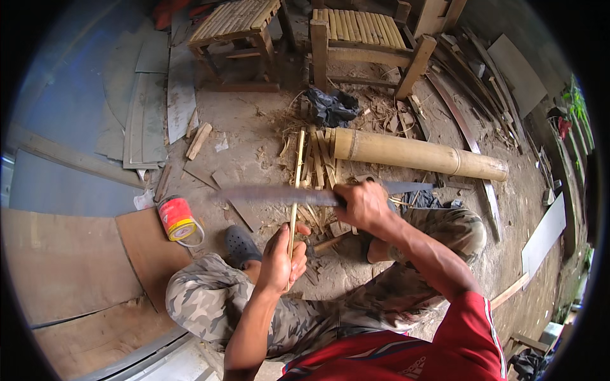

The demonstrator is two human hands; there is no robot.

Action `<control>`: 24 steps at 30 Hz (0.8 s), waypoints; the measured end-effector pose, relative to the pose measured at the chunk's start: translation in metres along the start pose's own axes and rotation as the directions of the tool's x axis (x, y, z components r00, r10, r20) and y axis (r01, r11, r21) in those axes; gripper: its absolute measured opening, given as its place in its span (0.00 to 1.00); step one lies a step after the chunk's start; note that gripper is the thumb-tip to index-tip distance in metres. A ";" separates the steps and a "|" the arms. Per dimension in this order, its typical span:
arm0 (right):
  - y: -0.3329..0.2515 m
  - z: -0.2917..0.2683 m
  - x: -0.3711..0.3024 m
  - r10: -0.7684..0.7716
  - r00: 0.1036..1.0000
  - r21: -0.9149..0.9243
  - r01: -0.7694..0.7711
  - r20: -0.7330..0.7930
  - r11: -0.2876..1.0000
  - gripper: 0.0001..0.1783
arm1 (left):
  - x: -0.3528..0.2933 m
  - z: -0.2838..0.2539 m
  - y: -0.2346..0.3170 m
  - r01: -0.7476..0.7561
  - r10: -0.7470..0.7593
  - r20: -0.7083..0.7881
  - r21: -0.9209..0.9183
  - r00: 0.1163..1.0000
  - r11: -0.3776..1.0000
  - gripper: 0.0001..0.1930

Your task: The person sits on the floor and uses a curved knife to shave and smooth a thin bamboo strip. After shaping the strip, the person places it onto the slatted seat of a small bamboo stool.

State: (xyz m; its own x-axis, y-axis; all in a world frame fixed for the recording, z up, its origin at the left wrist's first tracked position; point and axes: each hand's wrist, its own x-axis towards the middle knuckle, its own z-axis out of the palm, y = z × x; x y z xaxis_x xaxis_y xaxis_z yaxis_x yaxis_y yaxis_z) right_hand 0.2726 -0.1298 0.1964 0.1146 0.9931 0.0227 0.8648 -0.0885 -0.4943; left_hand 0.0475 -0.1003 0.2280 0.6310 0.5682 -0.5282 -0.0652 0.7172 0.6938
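Observation:
My left hand (281,259) is closed around a thin bamboo strip (298,171), which stands up lengthwise in front of me. In my right hand (367,206) is the handle of a machete (286,195). Its long dark blade points left and crosses the strip above my left fist, smeared by motion toward the tip. Whether the edge touches the strip, I cannot tell. Beyond the blade lie several split bamboo pieces (321,159) by the end of a thick bamboo pole (400,152).
A red and yellow can (177,219) stands at the left by plywood sheets (73,263). Two bamboo-slat seats (362,30) are at the back, near a black plastic bag (332,106). Shavings and wood scraps litter the ground. Long boards (467,127) lie at the right.

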 end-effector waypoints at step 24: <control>0.032 -0.008 0.019 0.016 1.000 -0.167 -0.013 0.017 0.986 0.11 | -0.005 0.000 0.002 0.071 -0.070 -0.014 0.112 0.997 0.991 0.24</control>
State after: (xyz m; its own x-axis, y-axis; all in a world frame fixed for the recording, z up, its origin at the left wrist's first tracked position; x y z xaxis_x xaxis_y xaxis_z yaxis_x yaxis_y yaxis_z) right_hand 0.3067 -0.1140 0.1875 0.1203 0.9927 0.0003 0.9326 -0.1129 -0.3429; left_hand 0.0440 -0.1018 0.2316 0.6234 0.5223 -0.5818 0.0667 0.7059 0.7052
